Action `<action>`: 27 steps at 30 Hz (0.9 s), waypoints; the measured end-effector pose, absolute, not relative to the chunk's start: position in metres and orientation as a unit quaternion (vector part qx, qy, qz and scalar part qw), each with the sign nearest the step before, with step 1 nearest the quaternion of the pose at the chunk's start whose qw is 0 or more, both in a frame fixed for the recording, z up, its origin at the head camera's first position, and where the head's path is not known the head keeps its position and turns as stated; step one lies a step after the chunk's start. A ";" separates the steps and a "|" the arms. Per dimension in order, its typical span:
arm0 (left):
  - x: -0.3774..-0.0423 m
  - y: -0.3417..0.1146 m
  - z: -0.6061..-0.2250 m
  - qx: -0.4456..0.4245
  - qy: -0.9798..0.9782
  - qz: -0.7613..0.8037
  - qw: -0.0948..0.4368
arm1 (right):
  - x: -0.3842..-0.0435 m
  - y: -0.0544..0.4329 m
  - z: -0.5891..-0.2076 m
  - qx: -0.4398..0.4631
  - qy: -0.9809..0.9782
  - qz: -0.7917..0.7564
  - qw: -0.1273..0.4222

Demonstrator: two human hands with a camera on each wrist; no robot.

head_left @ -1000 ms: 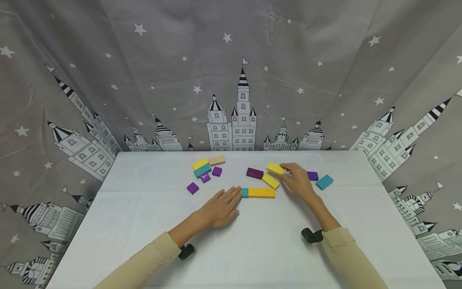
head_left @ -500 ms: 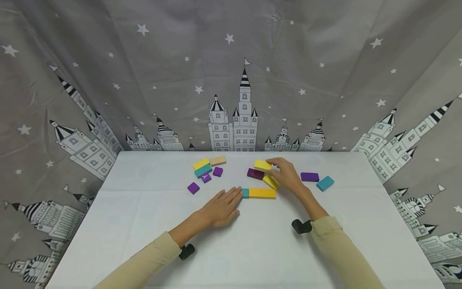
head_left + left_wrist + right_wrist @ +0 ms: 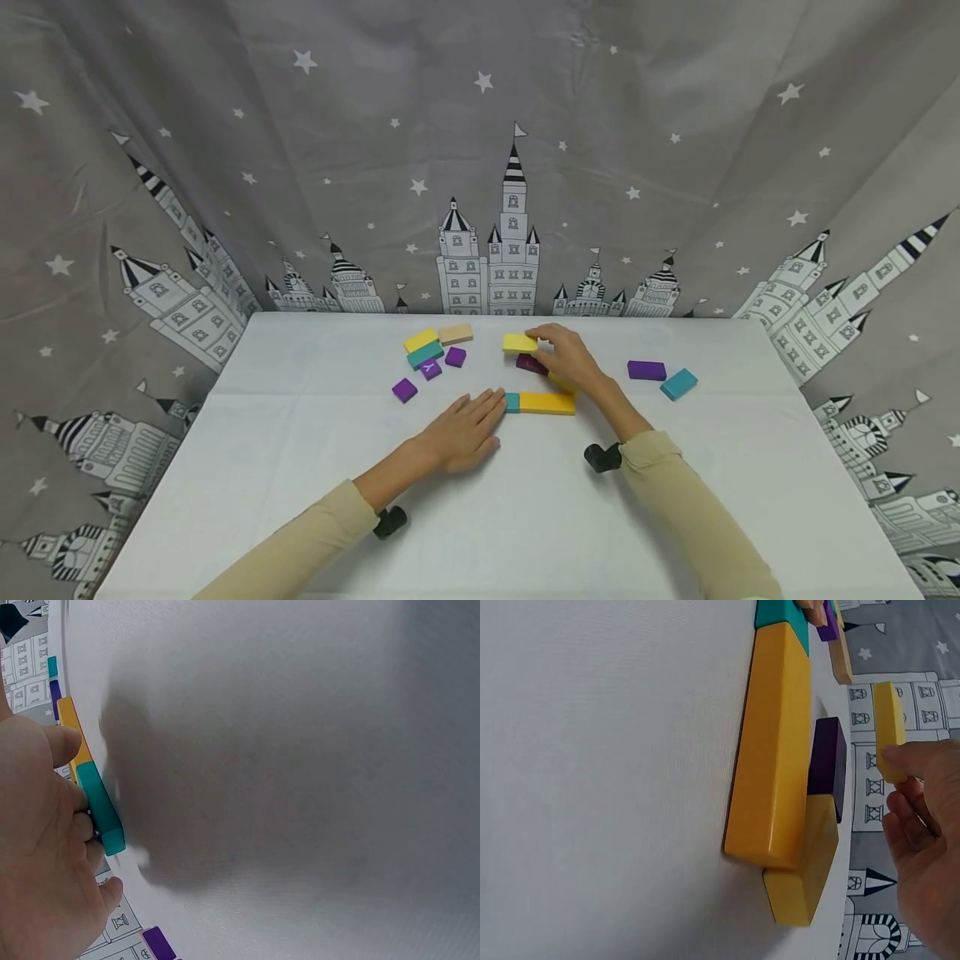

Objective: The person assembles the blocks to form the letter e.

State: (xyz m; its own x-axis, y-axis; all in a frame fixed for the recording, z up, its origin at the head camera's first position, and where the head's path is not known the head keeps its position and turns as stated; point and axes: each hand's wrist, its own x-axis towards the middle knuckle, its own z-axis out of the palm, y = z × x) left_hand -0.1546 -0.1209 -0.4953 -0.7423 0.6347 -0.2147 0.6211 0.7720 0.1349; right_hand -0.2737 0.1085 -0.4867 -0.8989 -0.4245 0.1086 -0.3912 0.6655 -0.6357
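My right hand pinches a light yellow block by its right end. In the right wrist view that yellow block is held between thumb and fingers, raised off the table. Below it lie a dark purple block and another yellow block, partly hidden by the hand in the head view. My left hand lies flat with its fingers over a teal block, whose right end shows in the head view. An orange-yellow block sits end to end with the teal one.
Left on the white table are a yellow block, a teal block, a beige block and several small purple blocks. A purple block and a blue block lie right. A grey castle-print curtain hangs behind.
My right hand has carried the yellow block leftward, from beside the other yellow block to behind the dark purple one. My left hand has stayed on the teal block.
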 end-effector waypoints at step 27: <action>-0.155 -0.121 -0.495 0.339 0.932 0.013 0.128 | -0.281 0.075 -0.497 -0.261 0.909 -0.322 0.055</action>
State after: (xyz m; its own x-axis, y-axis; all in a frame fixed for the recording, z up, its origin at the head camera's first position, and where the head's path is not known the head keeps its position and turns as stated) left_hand -0.1550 -0.1210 -0.4945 -0.7375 0.6353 -0.2291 0.6286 0.7698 0.1113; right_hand -0.2807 0.0752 -0.4968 -0.8580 -0.5091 0.0682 -0.4386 0.6570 -0.6132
